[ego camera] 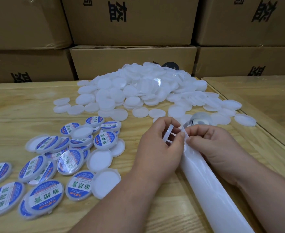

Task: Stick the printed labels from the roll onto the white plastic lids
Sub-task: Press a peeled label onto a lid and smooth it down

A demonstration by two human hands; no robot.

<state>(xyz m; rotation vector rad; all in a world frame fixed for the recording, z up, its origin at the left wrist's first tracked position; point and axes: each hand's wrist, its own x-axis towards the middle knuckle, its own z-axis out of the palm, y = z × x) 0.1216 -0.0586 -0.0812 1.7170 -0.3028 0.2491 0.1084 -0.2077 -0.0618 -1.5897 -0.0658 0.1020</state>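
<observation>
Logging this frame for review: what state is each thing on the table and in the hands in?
Unlabelled white lids: heaped, bare.
Labelled lids: spread loosely, some overlapping, a few underside up.
Held lid: on edge, in left hand.
Right hand: pinching the backing strip.
Label roll: partly unwound.

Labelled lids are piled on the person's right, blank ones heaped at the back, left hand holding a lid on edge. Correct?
Not quite: the head view shows the labelled lids on the person's left, not the right. The rest holds: the blank lids are heaped at the back of the table, and the left hand holds a lid on edge.
</observation>
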